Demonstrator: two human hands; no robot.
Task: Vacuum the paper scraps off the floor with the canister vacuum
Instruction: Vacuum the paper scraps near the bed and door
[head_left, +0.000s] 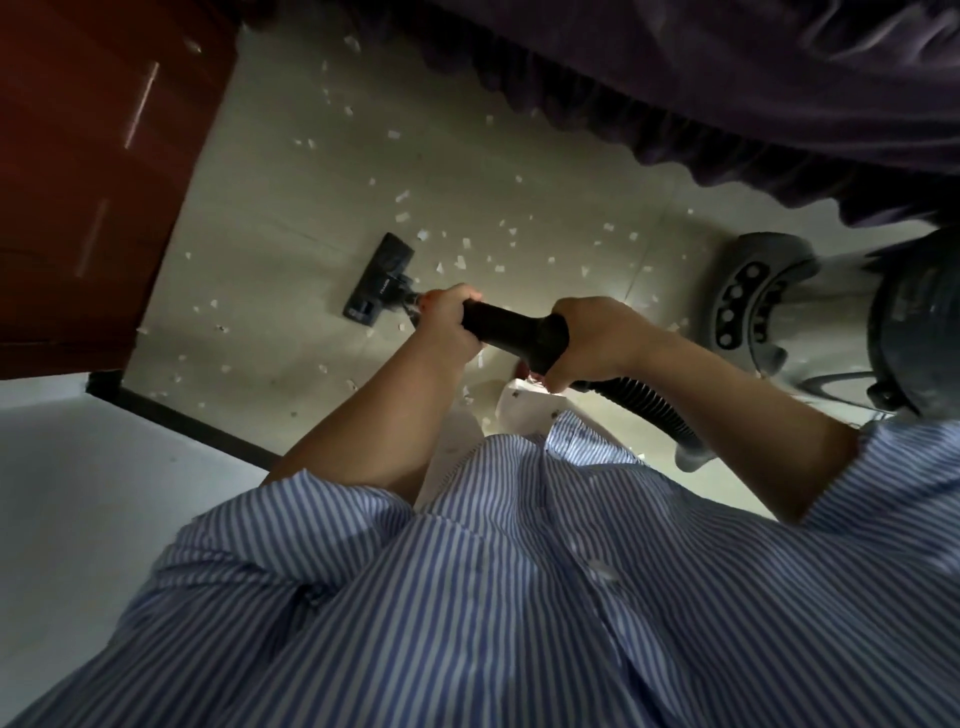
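A red-brown wooden cabinet (78, 182) stands at left; dark purple fabric (727, 78) drapes above a grey pedestal base (748, 296).

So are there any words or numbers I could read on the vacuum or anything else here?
Floor head: a small pale marking near its neck, too blurred to read.
Canister vacuum: no lettering shows on its body.
Round grey base with the dark holes: no text visible.
Red-brown cabinet: only metal handles, no labels.
Striped shirt: no print or logo.
So nothing here can actually be read.
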